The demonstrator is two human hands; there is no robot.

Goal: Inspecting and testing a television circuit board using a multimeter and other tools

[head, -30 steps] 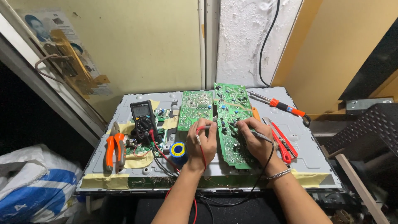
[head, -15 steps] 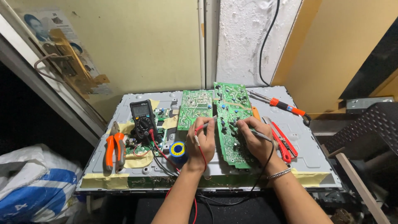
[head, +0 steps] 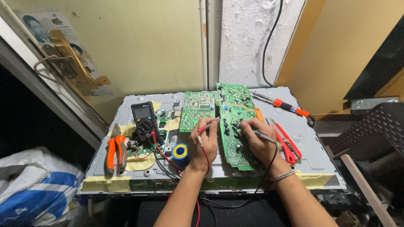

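– Looking down from the head camera, what do the person's hands hold?

– The left hand (head: 205,138) is shut around a red probe (head: 209,125). Its tip sits on the long green board (head: 233,105). The right hand (head: 257,141) is shut around a dark probe (head: 265,135), and that tip is on the same board too.

– Are the hands together?

– No, they are a little apart, one on each side of the board's near half. The board lies flat on the grey metal panel (head: 311,143), just beside a smaller green board (head: 197,105).

– What has changed since a moment ago?

– Almost nothing. Both hands stay where they were, and both tips stay on the board. The tools around them have not moved.

– So what does that mean for the work?

– It looks like the same spot is being checked for a while, with the tips held steady. A red wire (head: 206,157) runs from the left hand back to the black meter (head: 144,120) on the left of the panel. Its screen is too small to see well.

– What else lies near?

– A blue and yellow spool (head: 181,151) sits just left of the left wrist. Orange pliers (head: 115,151) lie far left. Red cutters (head: 288,143) lie just right of the right hand, and an orange-handled iron (head: 286,104) lies behind them. The right wrist wears a silver bracelet (head: 283,175)
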